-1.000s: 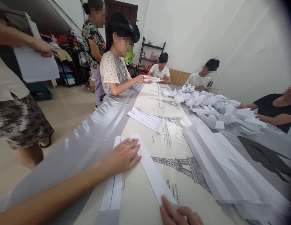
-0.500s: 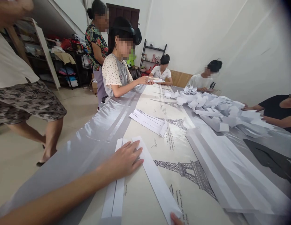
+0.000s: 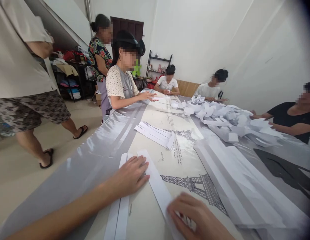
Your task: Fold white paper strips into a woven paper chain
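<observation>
My left hand [image 3: 133, 174] lies mostly flat, fingers stretched over the upper end of a folded white paper strip [image 3: 155, 183]. Under and beside that hand are two narrow white paper strips [image 3: 116, 213], lying nearly side by side. My right hand [image 3: 195, 213], a little blurred, is curled with its fingertips against the lower right edge of the folded strip. Part of the strip's lower end is hidden by it. Farther up the table rests a small stack of white strips [image 3: 155, 133].
The grey-and-cream tablecloth [image 3: 142, 213] bears Eiffel Tower prints. Large white sheets [image 3: 240, 180] lie at right, below a heap of paper pieces [image 3: 220, 115]. A dark flat piece [image 3: 282, 170] is at far right. Several people are around the table; one person [image 3: 32, 83] walks at left.
My right hand has come farther into view and moved up along the folded strip's edge. My left hand stays on the strip. The walking person has shifted, and the view has tilted slightly.
</observation>
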`<action>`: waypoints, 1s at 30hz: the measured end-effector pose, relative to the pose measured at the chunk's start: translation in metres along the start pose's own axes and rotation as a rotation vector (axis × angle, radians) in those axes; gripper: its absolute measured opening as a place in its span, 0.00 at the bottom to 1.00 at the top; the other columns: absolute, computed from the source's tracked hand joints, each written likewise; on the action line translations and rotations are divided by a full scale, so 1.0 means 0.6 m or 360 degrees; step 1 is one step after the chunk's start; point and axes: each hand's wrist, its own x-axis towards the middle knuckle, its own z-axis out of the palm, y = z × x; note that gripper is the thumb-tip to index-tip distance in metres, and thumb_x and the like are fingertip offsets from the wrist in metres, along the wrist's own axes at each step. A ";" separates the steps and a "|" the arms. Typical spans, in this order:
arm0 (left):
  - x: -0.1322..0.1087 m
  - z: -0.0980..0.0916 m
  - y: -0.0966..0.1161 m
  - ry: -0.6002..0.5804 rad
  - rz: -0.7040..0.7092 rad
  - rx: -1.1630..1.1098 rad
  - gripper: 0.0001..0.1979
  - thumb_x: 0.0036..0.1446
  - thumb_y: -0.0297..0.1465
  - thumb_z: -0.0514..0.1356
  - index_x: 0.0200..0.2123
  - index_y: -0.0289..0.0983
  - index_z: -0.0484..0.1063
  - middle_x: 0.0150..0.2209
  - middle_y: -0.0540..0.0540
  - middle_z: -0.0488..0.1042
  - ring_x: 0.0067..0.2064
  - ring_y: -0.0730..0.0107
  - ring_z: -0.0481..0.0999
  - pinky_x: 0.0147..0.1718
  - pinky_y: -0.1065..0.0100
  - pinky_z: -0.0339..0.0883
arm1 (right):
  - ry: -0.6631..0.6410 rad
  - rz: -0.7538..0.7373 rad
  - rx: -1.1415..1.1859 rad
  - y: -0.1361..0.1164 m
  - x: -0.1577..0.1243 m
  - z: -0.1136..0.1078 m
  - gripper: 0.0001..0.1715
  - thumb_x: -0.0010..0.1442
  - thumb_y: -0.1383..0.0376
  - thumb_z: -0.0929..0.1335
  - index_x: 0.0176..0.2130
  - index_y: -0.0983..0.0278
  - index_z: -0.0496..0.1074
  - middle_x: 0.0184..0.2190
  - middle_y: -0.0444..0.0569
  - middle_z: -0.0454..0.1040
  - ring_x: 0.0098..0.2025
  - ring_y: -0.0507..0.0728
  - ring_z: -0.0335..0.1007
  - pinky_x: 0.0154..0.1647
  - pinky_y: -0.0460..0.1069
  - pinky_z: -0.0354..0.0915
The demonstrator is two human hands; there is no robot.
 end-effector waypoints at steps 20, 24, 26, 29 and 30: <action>-0.003 0.007 -0.001 -0.0085 -0.0028 0.0083 0.20 0.71 0.36 0.53 0.59 0.31 0.69 0.59 0.34 0.72 0.61 0.48 0.71 0.61 0.47 0.65 | 0.0181 -0.0129 -0.0125 0.056 0.124 0.056 0.16 0.72 0.68 0.60 0.52 0.63 0.74 0.37 0.50 0.66 0.35 0.55 0.66 0.34 0.49 0.69; -0.002 0.004 0.001 -0.0062 -0.0030 0.0078 0.21 0.70 0.36 0.54 0.58 0.26 0.68 0.57 0.31 0.73 0.59 0.48 0.73 0.61 0.50 0.65 | 0.0203 -0.0124 -0.0193 0.056 0.122 0.056 0.16 0.73 0.67 0.60 0.49 0.63 0.75 0.36 0.50 0.67 0.32 0.55 0.65 0.32 0.49 0.67; -0.001 0.001 0.002 -0.0047 -0.0033 0.0050 0.20 0.70 0.36 0.55 0.57 0.28 0.68 0.57 0.32 0.73 0.59 0.49 0.73 0.60 0.50 0.67 | 0.0219 -0.0118 -0.0223 0.055 0.118 0.057 0.16 0.72 0.67 0.60 0.47 0.62 0.76 0.36 0.50 0.67 0.32 0.55 0.66 0.31 0.49 0.67; -0.001 0.001 0.001 -0.0037 -0.0061 0.0040 0.19 0.69 0.36 0.55 0.57 0.30 0.69 0.57 0.33 0.73 0.59 0.49 0.73 0.59 0.50 0.67 | 0.0237 -0.0099 -0.0246 0.052 0.115 0.058 0.15 0.72 0.68 0.61 0.47 0.62 0.76 0.37 0.50 0.68 0.33 0.55 0.67 0.33 0.49 0.67; -0.001 0.002 0.000 -0.0036 -0.0065 0.0052 0.19 0.69 0.37 0.55 0.57 0.30 0.69 0.58 0.32 0.72 0.60 0.48 0.73 0.60 0.49 0.67 | 0.0239 -0.0092 -0.0251 0.051 0.115 0.058 0.15 0.72 0.68 0.61 0.47 0.61 0.76 0.37 0.50 0.68 0.34 0.55 0.67 0.33 0.49 0.67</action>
